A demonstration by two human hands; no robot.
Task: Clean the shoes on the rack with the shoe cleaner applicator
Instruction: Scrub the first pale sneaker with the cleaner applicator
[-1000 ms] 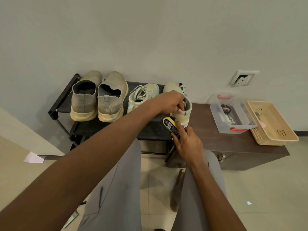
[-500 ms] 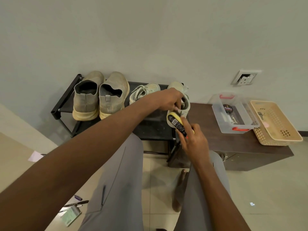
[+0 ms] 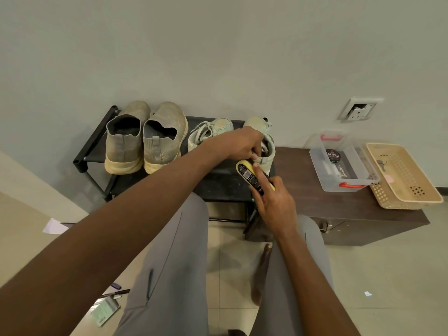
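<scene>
Black shoe rack [image 3: 92, 151] against pale wall, four shoes on top. My left hand [image 3: 244, 144] grips the rightmost pale sneaker [image 3: 268, 151] at its heel collar. My right hand [image 3: 274, 204] clasps the yellow applicator [image 3: 249, 175], tip touching that heel.

Knit cloth shoes [image 3: 145, 139]; clear plastic box [image 3: 343, 163]; dark wood cabinet [image 3: 339, 209].

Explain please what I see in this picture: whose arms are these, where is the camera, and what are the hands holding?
The camera sits on a person's head and looks down, so the two arms are that person's own. The left hand grips the heel of a pale sneaker on a black shoe rack. The right hand holds a yellow and black shoe cleaner applicator against that heel. Three more shoes stand on the rack. Beside it, a brown cabinet carries a clear box and a beige basket.
</scene>
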